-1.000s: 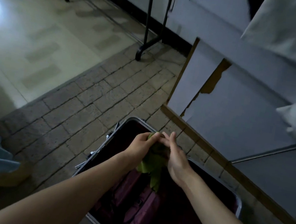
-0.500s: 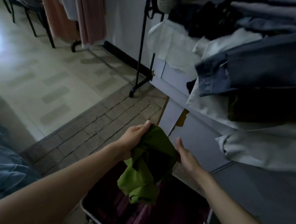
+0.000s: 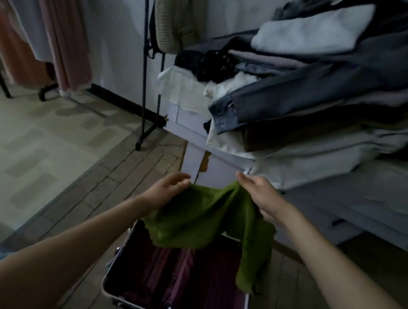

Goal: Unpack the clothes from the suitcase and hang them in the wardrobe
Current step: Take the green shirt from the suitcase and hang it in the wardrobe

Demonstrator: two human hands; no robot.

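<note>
A green garment [image 3: 203, 220] hangs spread between my two hands above the open suitcase [image 3: 112, 267], whose dark maroon lining shows below. My left hand [image 3: 165, 191] grips the garment's upper left edge. My right hand [image 3: 262, 197] pinches the upper right edge, and a long fold of the cloth drops from there toward the suitcase's right half. The fingertips of both hands are partly hidden by the fabric.
A heap of folded clothes [image 3: 326, 93] lies on a low white surface [image 3: 376, 196] at the right. A black clothes rack pole [image 3: 144, 71] stands at centre left, with a knitted bag [image 3: 169, 17] hanging on it. Pink and grey garments [image 3: 45, 24] hang at far left.
Both hands lifted the green garment out of the suitcase and drew apart, spreading it open. My view rose from the suitcase toward the clothes heap and rack.
</note>
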